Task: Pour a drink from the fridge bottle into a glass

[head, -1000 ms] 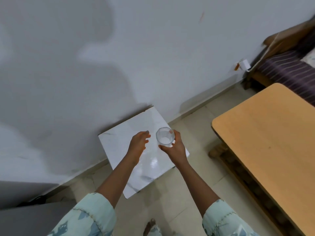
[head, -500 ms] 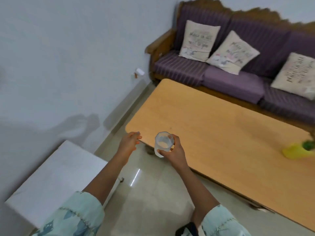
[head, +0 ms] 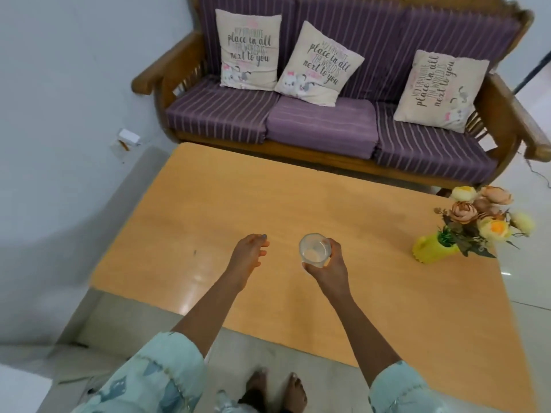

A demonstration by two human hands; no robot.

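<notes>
My right hand (head: 328, 268) grips a clear glass (head: 314, 249) from the side and holds it upright above the orange wooden table (head: 298, 204). The glass looks empty and I see straight down into it. My left hand (head: 249, 253) hovers over the table to the left of the glass, fingers loosely apart and holding nothing. No bottle is in view.
A yellow vase of artificial flowers (head: 465, 231) stands at the table's right edge. Behind the table is a wooden sofa (head: 322, 120) with purple cushions and three printed pillows. A white wall (head: 59, 114) runs along the left. My bare feet (head: 277, 391) stand on the tiled floor.
The view has swung right from the white marble stand and wall to the wooden table and sofa. My right hand has carried the glass over the table; the left hand stayed beside it.
</notes>
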